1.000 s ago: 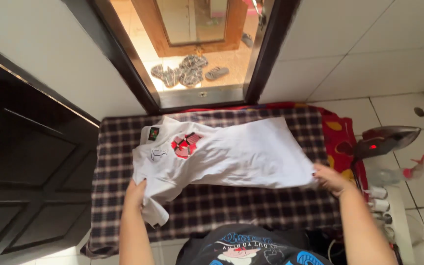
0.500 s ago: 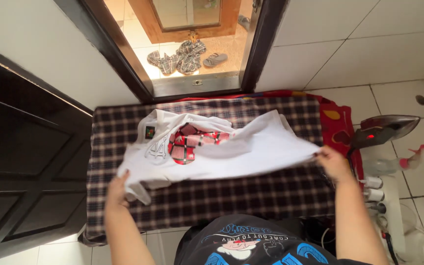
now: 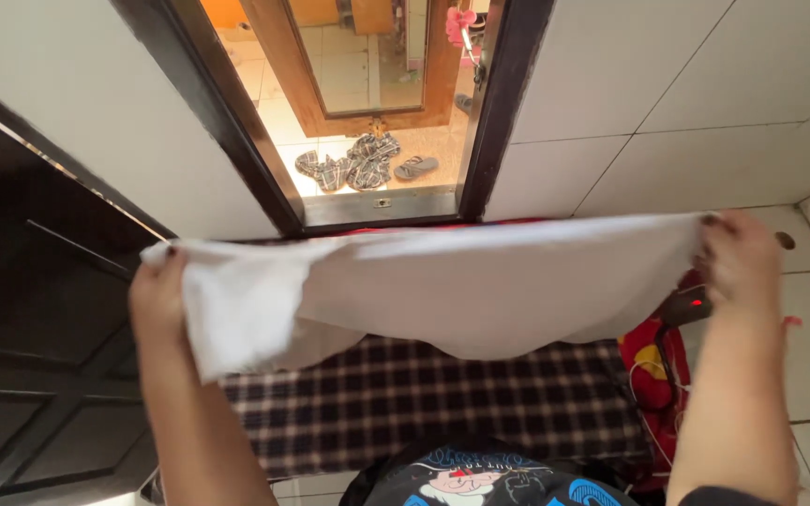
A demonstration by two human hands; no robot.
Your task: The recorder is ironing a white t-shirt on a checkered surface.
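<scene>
Two hands hold a white shirt point(image 3: 442, 290) stretched across the middle of the frame, above a checked cloth point(image 3: 424, 403) at lower centre. Left hand point(image 3: 157, 295) at mid left, right hand point(image 3: 742, 258) at mid right, fingers closed on the fabric's upper corners. Sandals point(image 3: 358, 167) lie beyond the doorway, top centre.

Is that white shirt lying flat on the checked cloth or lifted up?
Lifted: the white shirt hangs stretched between the left hand and right hand, above the checked cloth.
</scene>
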